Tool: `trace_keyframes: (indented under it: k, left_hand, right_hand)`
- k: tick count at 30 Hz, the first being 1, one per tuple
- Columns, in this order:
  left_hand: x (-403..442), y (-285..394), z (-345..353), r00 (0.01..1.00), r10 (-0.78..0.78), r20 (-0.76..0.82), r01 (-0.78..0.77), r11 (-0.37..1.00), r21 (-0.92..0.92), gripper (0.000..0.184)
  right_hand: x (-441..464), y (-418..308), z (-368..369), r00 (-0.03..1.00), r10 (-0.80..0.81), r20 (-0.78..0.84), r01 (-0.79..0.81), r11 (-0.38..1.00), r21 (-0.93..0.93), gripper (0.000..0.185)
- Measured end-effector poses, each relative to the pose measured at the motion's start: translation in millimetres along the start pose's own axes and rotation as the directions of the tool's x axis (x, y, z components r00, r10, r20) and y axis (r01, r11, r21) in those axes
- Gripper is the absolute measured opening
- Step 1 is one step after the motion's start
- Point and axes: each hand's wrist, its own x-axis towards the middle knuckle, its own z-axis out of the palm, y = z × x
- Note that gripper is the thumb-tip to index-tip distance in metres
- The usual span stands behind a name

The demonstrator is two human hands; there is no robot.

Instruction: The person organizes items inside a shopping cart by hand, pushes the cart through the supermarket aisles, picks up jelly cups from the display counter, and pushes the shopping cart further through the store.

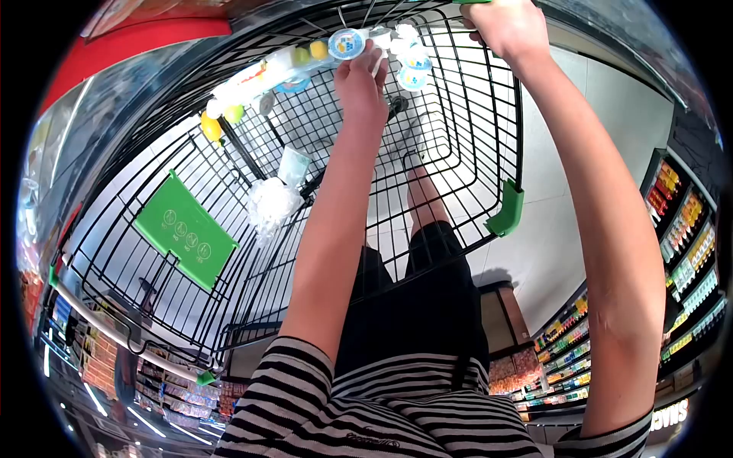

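My left hand [362,82] reaches down into a black wire shopping cart [521,114]. Its thumb and fingers close on the edge of a round cup with a blue-and-white lid [347,43]. Close beside that hand, more cups with similar lids [412,79] are grouped near the cart's end. My right hand [513,30] is wrapped round the cart's rim by a green corner piece [472,1], its fingertips partly hidden. Along the cart's far side lie a yellow item [318,50], a green round item [234,114] and an orange-yellow one [211,127].
Inside the cart are a crumpled white plastic bag [273,204] and a pale packet [294,166]. A green panel [185,229] is fixed to the wires at left. Stocked shelves [683,229] stand at right, over a pale tiled floor [565,229].
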Motion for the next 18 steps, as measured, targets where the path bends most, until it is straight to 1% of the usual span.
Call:
trace_keyframes:
  k: [2, 3, 5, 6, 9, 12, 15, 18]
  left_hand:
    - [-6.1, 2.5, 8.3, 0.999, -0.03, -0.043, 0.028, 0.999, -0.03, 0.031]
    - [-10.5, 5.7, -0.3, 0.997, -0.035, -0.074, 0.032, 0.998, -0.046, 0.03]
    - [-6.0, 1.8, -6.2, 0.996, -0.059, -0.073, 0.05, 0.991, -0.122, 0.027]
    - [-1.9, 1.7, -9.5, 0.997, -0.07, -0.037, 0.065, 0.99, -0.127, 0.024]
    - [2.0, -0.1, -17.3, 0.995, -0.097, -0.034, 0.095, 0.994, -0.046, 0.02]
    - [2.1, 1.4, -16.2, 0.994, -0.099, -0.049, 0.101, 0.993, 0.056, 0.023]
    - [2.5, 4.4, -14.7, 0.997, -0.073, -0.025, 0.075, 0.992, 0.103, 0.021]
    - [4.7, 8.5, -8.2, 1.0, 0.002, 0.008, -0.003, 0.987, 0.162, 0.02]
  right_hand:
    - [-0.2, 3.0, 4.1, 0.996, 0.016, -0.082, -0.016, 1.0, 0.008, 0.033]
    - [-3.2, -1.3, 6.8, 1.0, 0.014, -0.022, -0.013, 0.999, 0.033, 0.034]
    - [-4.4, -1.9, 1.5, 0.999, 0.028, 0.042, -0.029, 0.999, 0.033, 0.035]
    - [-3.0, -0.5, 3.4, 1.0, -0.003, 0.018, 0.004, 1.0, -0.027, 0.036]
    - [0.0, 2.4, 4.7, 0.999, 0.041, 0.035, -0.041, 0.999, 0.01, 0.036]
    - [3.0, 4.1, 8.0, 0.998, 0.058, -0.013, -0.058, 0.998, 0.004, 0.035]
    - [2.2, 4.1, 6.3, 0.999, 0.027, -0.031, -0.027, 1.0, 0.005, 0.033]
    - [1.7, 2.9, 4.9, 0.999, -0.021, -0.032, 0.02, 1.0, -0.018, 0.032]
